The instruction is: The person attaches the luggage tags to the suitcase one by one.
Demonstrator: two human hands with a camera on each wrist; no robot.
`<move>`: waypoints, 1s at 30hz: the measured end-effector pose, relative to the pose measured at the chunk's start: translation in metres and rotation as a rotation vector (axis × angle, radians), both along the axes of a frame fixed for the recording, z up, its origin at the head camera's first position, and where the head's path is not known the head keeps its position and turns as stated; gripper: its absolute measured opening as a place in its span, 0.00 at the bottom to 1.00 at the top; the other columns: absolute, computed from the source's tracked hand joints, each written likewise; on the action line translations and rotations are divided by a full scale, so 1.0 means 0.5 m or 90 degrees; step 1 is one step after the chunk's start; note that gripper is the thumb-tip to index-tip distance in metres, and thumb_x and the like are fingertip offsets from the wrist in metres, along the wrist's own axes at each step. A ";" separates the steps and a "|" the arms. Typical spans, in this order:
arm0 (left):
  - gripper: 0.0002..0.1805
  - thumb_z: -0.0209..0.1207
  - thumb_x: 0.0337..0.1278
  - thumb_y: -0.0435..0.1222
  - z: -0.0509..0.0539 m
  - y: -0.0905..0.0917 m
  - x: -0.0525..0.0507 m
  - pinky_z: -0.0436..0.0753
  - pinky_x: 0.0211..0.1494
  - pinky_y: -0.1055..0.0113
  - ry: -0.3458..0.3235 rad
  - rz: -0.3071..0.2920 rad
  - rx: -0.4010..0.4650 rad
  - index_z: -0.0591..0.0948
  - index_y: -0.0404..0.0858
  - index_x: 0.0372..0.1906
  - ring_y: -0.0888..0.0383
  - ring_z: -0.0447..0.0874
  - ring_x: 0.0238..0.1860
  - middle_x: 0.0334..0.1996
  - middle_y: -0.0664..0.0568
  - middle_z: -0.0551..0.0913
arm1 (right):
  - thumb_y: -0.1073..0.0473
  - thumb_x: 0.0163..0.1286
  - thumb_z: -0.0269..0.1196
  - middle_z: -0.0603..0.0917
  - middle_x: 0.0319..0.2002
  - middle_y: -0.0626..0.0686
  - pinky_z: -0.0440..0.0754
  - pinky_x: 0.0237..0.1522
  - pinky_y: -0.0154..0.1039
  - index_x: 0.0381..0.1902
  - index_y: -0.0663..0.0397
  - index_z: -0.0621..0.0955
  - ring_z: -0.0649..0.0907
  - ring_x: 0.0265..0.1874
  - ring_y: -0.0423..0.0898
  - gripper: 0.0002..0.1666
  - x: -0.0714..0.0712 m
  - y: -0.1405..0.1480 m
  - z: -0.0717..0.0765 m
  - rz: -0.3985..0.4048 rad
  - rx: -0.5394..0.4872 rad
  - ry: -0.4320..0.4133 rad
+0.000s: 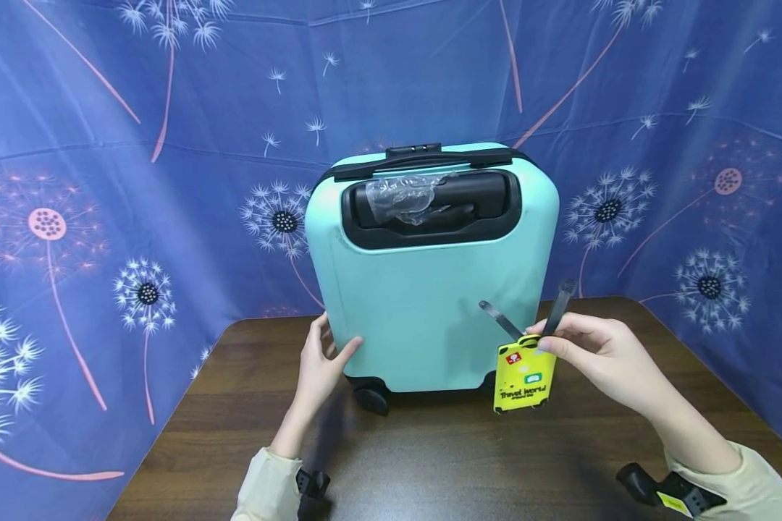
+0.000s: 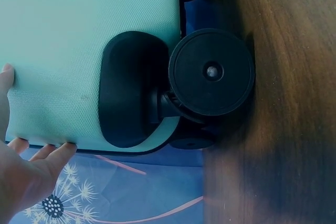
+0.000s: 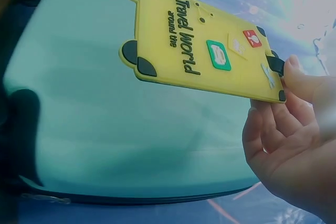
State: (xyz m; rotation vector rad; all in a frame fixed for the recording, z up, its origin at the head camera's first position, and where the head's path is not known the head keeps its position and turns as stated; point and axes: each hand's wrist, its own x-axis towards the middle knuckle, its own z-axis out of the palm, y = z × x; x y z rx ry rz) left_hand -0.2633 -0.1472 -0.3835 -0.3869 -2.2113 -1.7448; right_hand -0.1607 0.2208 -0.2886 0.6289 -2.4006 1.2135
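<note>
Luggage tag, at three o'clock from the left hand and well apart from it. On the left, gripped in that hand at eight o'clock by the side edge, with thumb on the front: upright suitcase on a wooden table. Further right, between four and five o'clock on the suitcase and in front of it: yellow, slightly tilted, with black strap ends toward eleven and one. Rightmost, at nine o'clock from the right hand, pinched at the top between thumb and fingers.
</note>
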 end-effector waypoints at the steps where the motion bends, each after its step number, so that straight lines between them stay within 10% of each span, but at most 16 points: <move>1: 0.38 0.64 0.53 0.45 -0.003 0.000 -0.002 0.70 0.65 0.57 0.004 0.003 -0.001 0.60 0.52 0.68 0.52 0.66 0.66 0.63 0.53 0.66 | 0.69 0.63 0.62 0.86 0.38 0.39 0.79 0.36 0.29 0.41 0.54 0.83 0.84 0.35 0.35 0.10 0.000 -0.001 0.005 -0.001 -0.001 0.007; 10: 0.37 0.65 0.53 0.45 -0.004 0.000 -0.001 0.70 0.65 0.57 0.014 0.006 -0.001 0.61 0.52 0.67 0.53 0.67 0.65 0.63 0.53 0.67 | 0.68 0.62 0.63 0.86 0.40 0.37 0.78 0.38 0.24 0.35 0.53 0.84 0.84 0.36 0.34 0.06 -0.003 -0.006 0.039 -0.021 -0.013 0.053; 17: 0.37 0.63 0.56 0.39 0.046 0.013 0.040 0.68 0.66 0.55 -0.010 0.001 -0.015 0.59 0.42 0.68 0.48 0.66 0.66 0.64 0.45 0.66 | 0.71 0.61 0.63 0.85 0.40 0.35 0.77 0.41 0.22 0.32 0.58 0.83 0.83 0.38 0.32 0.05 -0.013 -0.014 0.067 -0.029 -0.043 0.078; 30: 0.36 0.63 0.56 0.40 0.045 0.012 0.042 0.68 0.66 0.56 -0.003 -0.002 -0.010 0.60 0.43 0.68 0.48 0.66 0.66 0.64 0.46 0.66 | 0.71 0.61 0.62 0.86 0.38 0.37 0.78 0.41 0.22 0.39 0.62 0.83 0.84 0.38 0.32 0.08 -0.030 -0.029 0.123 -0.033 -0.079 0.149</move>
